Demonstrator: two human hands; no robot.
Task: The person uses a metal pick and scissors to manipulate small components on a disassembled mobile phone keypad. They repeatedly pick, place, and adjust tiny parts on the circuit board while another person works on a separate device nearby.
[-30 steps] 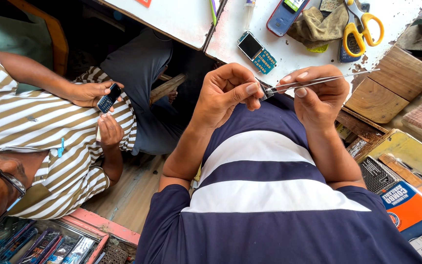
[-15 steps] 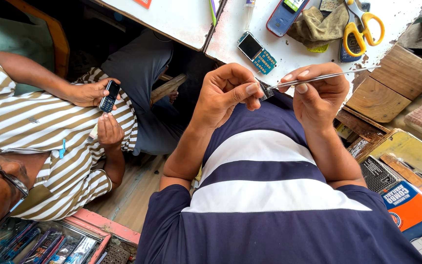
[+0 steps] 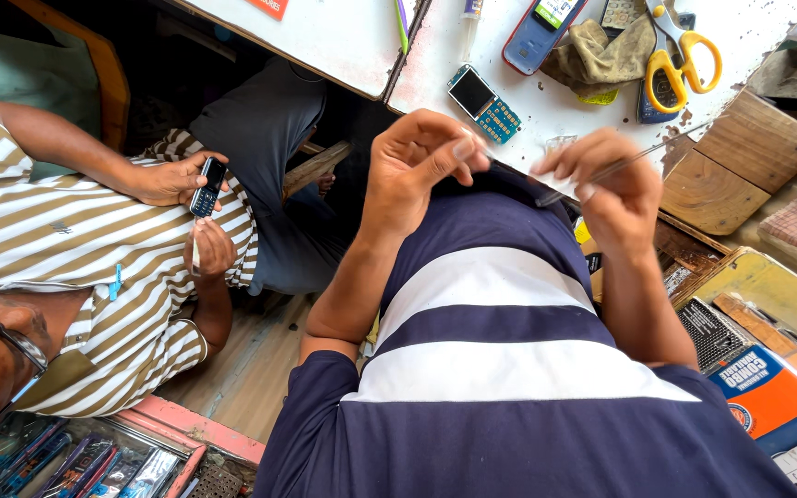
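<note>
- My left hand (image 3: 422, 161) is closed in a pinch: thumb and forefinger meet at a small part that the fingers hide almost wholly, so I cannot tell its kind.
- My right hand (image 3: 615, 189) is closed on thin metal tweezers (image 3: 643, 155), with a small white scrap pinched under the same fingers. The dark tips point toward the left hand's pinch.
- The work is held in the air above my chest, just short of the table (image 3: 546, 106) edge.
- To do this step well, I judge the wrists should brace against the body, and the tweezers should approach in line with the part, with light pressure only.
- Materials: the tweezers are slim, straight and shiny; the white table top is scuffed and stained.
- On the table lie a bare phone circuit board (image 3: 483, 103) with a dark screen and teal keypad contacts, yellow-handled scissors (image 3: 680, 51) and a crumpled olive cloth (image 3: 601, 55).
</note>
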